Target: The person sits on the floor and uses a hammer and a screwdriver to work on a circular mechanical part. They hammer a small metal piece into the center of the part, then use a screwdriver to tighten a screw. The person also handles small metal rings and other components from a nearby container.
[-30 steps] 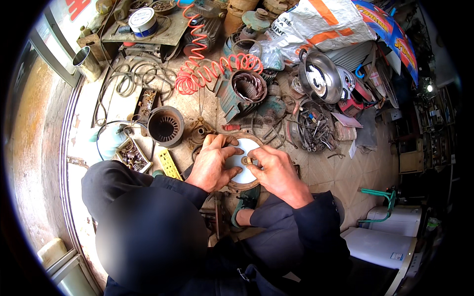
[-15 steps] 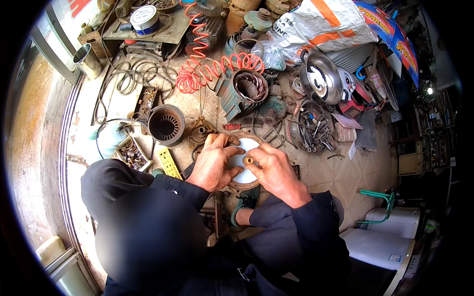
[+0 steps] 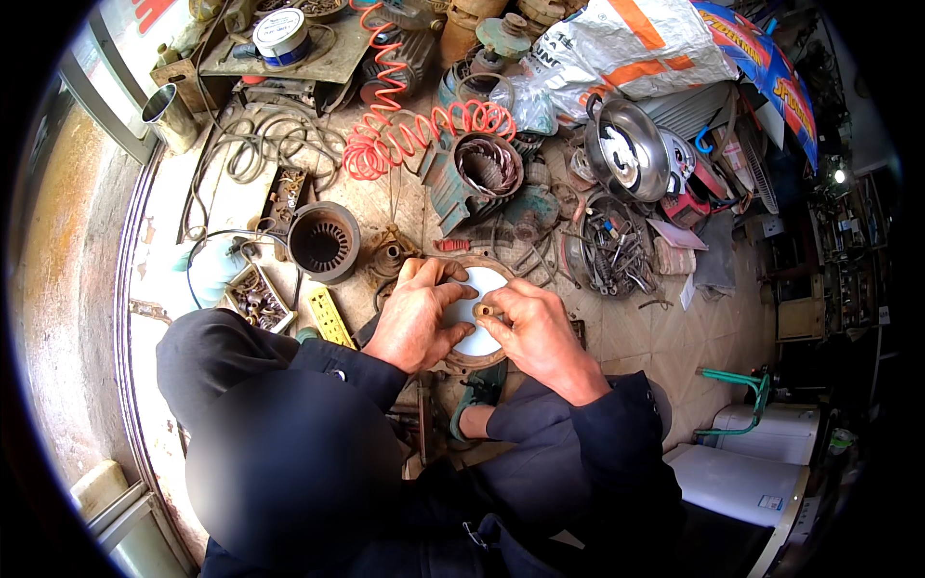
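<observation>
A smooth white disc (image 3: 476, 341) lies inside a rusty round metal flange (image 3: 482, 363) in front of me. On the disc's left side rests my left hand (image 3: 412, 318), its thumb and fingers spread apart and touching the white face. My right hand (image 3: 540, 332) pinches a small brown ring-shaped bushing (image 3: 485, 311) between thumb and fingers, over the middle of the disc. The bushing's hole faces up, while its lower part is hidden by my fingertips. I cannot tell whether it touches the disc.
Beyond my hands stand a rusty cylindrical housing (image 3: 324, 243) and a green motor body (image 3: 474, 183). A red coiled hose (image 3: 381, 149) lies behind them. A basin of tools (image 3: 612, 249) is at right; a yellow power strip (image 3: 330, 318) and a box of small parts (image 3: 258, 299) at left.
The bushing has tilted slightly within my right fingers, which have shifted a little around it. My left hand has barely moved on the disc.
</observation>
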The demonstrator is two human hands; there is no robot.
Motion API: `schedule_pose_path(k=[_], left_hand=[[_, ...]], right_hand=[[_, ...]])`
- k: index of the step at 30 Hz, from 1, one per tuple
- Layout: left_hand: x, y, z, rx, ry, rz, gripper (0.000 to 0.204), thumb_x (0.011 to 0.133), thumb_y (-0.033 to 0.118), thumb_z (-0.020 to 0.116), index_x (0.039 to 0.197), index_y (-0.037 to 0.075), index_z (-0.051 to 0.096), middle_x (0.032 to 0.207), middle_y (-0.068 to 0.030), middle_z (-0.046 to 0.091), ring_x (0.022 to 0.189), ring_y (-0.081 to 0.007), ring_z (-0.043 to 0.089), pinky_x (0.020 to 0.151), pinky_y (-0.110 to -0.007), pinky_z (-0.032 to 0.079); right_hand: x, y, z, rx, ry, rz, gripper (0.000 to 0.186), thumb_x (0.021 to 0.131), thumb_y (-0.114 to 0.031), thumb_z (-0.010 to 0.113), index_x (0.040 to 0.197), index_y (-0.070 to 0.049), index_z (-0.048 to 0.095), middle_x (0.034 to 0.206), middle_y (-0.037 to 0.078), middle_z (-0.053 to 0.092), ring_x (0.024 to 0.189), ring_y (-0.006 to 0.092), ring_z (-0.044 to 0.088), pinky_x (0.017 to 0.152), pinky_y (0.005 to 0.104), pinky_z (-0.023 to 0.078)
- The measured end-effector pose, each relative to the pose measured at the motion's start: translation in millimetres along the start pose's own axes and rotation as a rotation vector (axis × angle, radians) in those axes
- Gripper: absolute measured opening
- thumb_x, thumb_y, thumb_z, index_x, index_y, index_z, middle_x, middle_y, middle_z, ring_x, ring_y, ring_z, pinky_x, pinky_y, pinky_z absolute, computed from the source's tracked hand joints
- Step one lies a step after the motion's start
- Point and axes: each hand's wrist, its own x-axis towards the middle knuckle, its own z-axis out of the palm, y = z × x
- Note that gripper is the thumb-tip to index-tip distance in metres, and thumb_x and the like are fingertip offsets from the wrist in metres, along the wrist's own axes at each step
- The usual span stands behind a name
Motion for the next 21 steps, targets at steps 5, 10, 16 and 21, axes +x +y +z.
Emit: schedule_pose_path(k=[5, 10, 16, 21], left_hand=[[-0.1, 0.3, -1.5, 0.005, -0.005, 0.001, 0.047, 0.068, 0.009, 0.086, 0.114, 0.006, 0.077, 0.128, -0.0104, 0.062, 0.12, -0.0366, 0.054, 0.103, -0.045, 0.051], [1.3, 2.8, -1.3, 0.0, -0.016, -0.012, 0.047, 0.068, 0.009, 0.086, 0.114, 0.006, 0.077, 0.128, -0.0102, 0.062, 0.12, -0.0362, 0.054, 0.103, -0.044, 0.051], [-0.4, 1.5, -1.6, 0.009, -0.01, -0.001, 0.046, 0.069, 0.009, 0.086, 0.114, 0.006, 0.077, 0.128, -0.01, 0.062, 0.12, -0.0361, 0.054, 0.103, -0.044, 0.051], [-2.4, -0.4, -2.7, 0.001, -0.016, -0.001, 0.047, 0.069, 0.011, 0.086, 0.115, 0.006, 0.076, 0.128, -0.0101, 0.062, 0.12, -0.0367, 0.054, 0.104, -0.045, 0.05]], right_hand=[[1.0, 1.2, -0.7, 0.004, -0.006, -0.078, 0.021, 0.085, 0.001, 0.077, 0.106, 0.002, 0.073, 0.098, 0.018, 0.068, 0.084, 0.0344, 0.072, 0.074, 0.0403, 0.058], [0.4, -1.4, -2.5, -0.002, 0.02, -0.053, 0.019, 0.086, -0.001, 0.077, 0.105, 0.003, 0.072, 0.099, 0.019, 0.068, 0.085, 0.037, 0.071, 0.074, 0.0422, 0.057], [0.0, -6.1, -3.5, -0.003, -0.045, 0.125, 0.021, 0.087, -0.005, 0.078, 0.104, 0.005, 0.071, 0.101, 0.021, 0.068, 0.09, 0.0396, 0.07, 0.077, 0.0444, 0.057], [1.7, 0.2, 1.8, 0.051, 0.019, -0.126, 0.022, 0.087, -0.005, 0.079, 0.105, 0.005, 0.071, 0.097, 0.02, 0.068, 0.084, 0.036, 0.071, 0.074, 0.0421, 0.057]])
